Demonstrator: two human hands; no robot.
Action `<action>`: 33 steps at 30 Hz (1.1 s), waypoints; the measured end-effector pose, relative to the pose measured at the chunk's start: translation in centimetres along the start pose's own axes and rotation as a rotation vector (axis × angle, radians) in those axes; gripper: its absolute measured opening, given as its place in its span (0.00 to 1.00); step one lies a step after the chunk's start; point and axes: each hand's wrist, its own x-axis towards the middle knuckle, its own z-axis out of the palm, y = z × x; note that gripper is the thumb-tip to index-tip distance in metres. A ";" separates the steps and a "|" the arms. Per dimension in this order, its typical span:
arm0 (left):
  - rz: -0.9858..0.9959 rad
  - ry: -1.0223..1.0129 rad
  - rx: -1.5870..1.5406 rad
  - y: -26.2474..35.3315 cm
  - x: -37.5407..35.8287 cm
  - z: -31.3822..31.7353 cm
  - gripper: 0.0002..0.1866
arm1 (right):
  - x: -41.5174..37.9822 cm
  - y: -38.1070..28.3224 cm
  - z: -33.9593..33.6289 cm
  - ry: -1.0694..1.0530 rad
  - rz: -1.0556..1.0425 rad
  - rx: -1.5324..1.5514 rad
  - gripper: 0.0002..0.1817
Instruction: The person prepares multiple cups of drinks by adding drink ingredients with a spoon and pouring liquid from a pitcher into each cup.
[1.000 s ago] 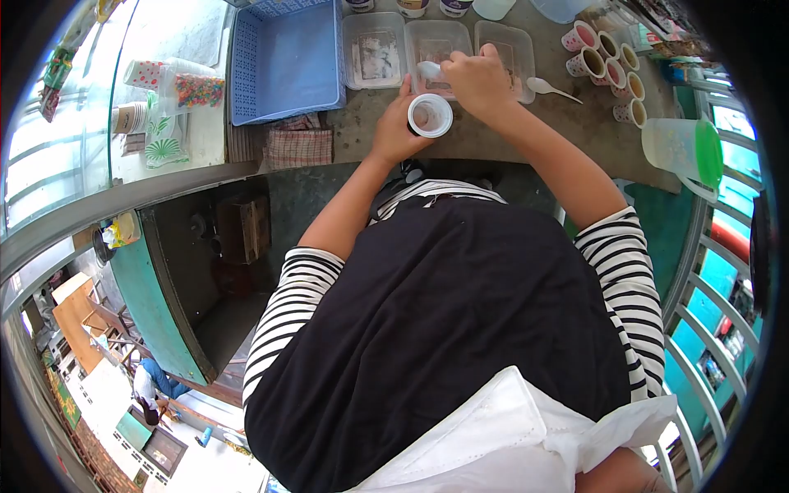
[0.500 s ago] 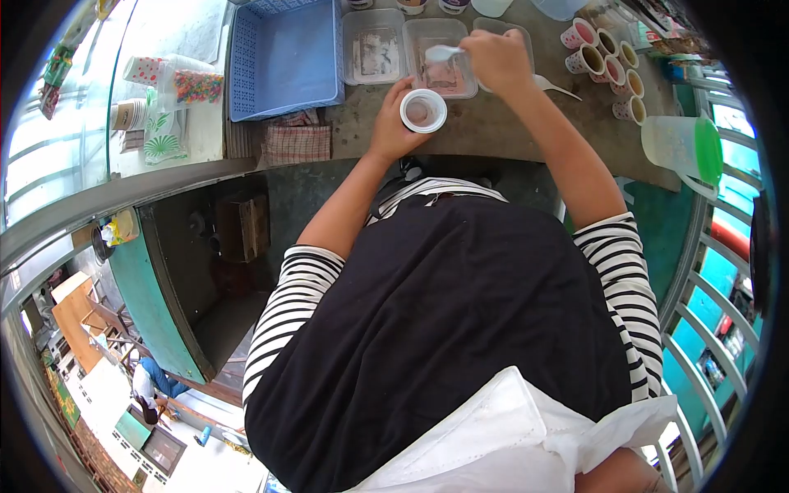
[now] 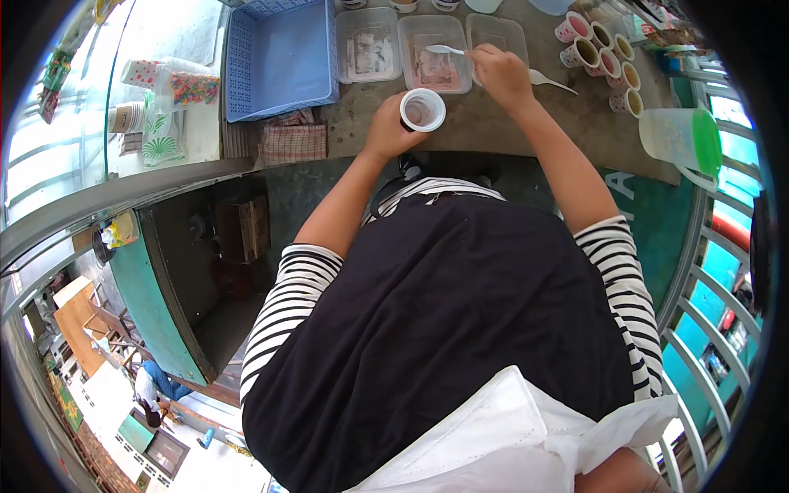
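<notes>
My left hand (image 3: 389,130) is wrapped round a white-rimmed cup (image 3: 423,109) with a little pale pinkish-brown stuff inside it. Pinched in my right hand (image 3: 501,76) is a white plastic spoon (image 3: 446,50), its bowl pointing left over a clear plastic tub (image 3: 408,76) of pink powder. On the left of that tub stands another tub (image 3: 341,62) with whitish powder. A third clear tub (image 3: 514,37) sits behind my right hand, partly covered by it. A second white spoon (image 3: 552,81) lies to the right of my hand.
A blue plastic basket (image 3: 238,82) stands at the left, with a checked cloth (image 3: 293,141) in front. Several patterned paper cups (image 3: 626,103) are grouped at the right, near a jug with a green lid (image 3: 708,148). Behind glass lies a bag of colourful candy (image 3: 193,89).
My right hand has come lower and the spoon now lies flatter over the pink powder tub. The cup in my left hand has barely moved. The whole view has shifted slightly.
</notes>
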 end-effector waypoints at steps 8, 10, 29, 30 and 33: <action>-0.017 -0.001 0.087 0.2 0.0 0.0 0.30 | -3.4 -1.1 -0.6 0.035 -0.258 -0.023 0.11; -0.013 0.000 0.082 -0.1 0.0 0.1 0.30 | -3.1 -0.9 -0.7 0.058 -0.275 0.031 0.11; -0.019 0.072 0.091 0.3 0.4 0.4 0.27 | -1.8 -0.9 -2.7 0.068 -0.092 0.117 0.10; -0.015 0.072 0.091 0.3 0.5 0.5 0.27 | -1.8 -0.9 -2.7 0.082 -0.106 0.109 0.10; -0.017 0.060 0.069 0.1 0.5 0.5 0.28 | -1.8 -0.5 -2.0 0.022 -0.123 0.059 0.09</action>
